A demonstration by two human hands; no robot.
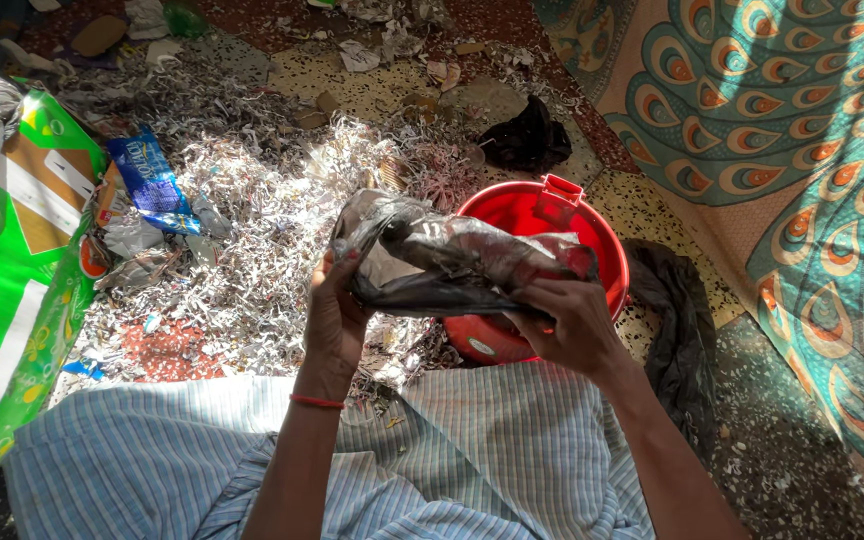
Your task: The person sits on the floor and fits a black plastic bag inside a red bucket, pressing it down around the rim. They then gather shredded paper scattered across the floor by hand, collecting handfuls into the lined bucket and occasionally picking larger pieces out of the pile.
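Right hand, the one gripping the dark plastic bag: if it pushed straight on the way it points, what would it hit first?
The right hand already grips the dark plastic bag. Past that, probably the red bucket just behind, though depth is unclear.

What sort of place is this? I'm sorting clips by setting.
Probably a home floor used for sorting scrap. Shredded paper covers a speckled floor, a patterned cloth lies alongside, and a red bucket stands below the dark plastic bag held in both hands.
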